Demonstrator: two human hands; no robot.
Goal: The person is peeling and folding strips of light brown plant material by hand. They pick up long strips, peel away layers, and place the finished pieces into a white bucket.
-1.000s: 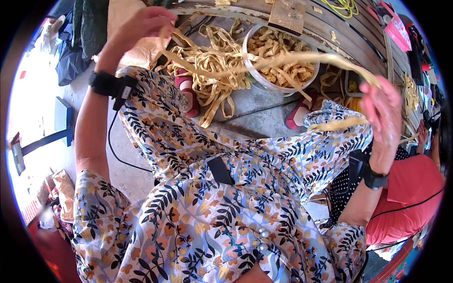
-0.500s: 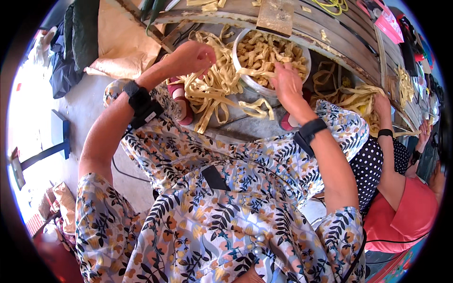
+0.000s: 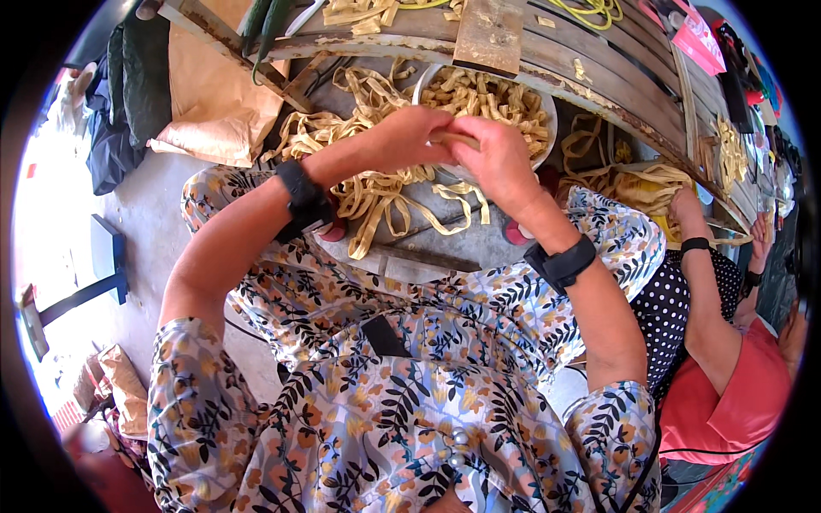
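Observation:
My left hand (image 3: 406,139) and my right hand (image 3: 498,161) meet in front of the white bucket (image 3: 552,128). Between their closed fingers runs a short piece of pale tan strip (image 3: 459,139), pinched by both and partly hidden. Short, folded or knotted-looking tan pieces (image 3: 487,98) fill the bucket behind them. Below and left of my hands lies a tangled heap of long, flat tan strips (image 3: 363,201), some of them trailing over the floor. One loose strip (image 3: 453,227) curls between my knees.
A slatted bench (image 3: 599,81) with a rusty edge spans the far side, holding a wooden block (image 3: 489,38), long green vegetables (image 3: 267,30) and yellow cord (image 3: 599,10). Brown paper (image 3: 218,103) lies left. On the right, a co-worker's hand (image 3: 684,209) touches more strips (image 3: 637,184).
My left hand has moved right and down, and my right hand has come out of the bucket toward it. They now meet on a strip.

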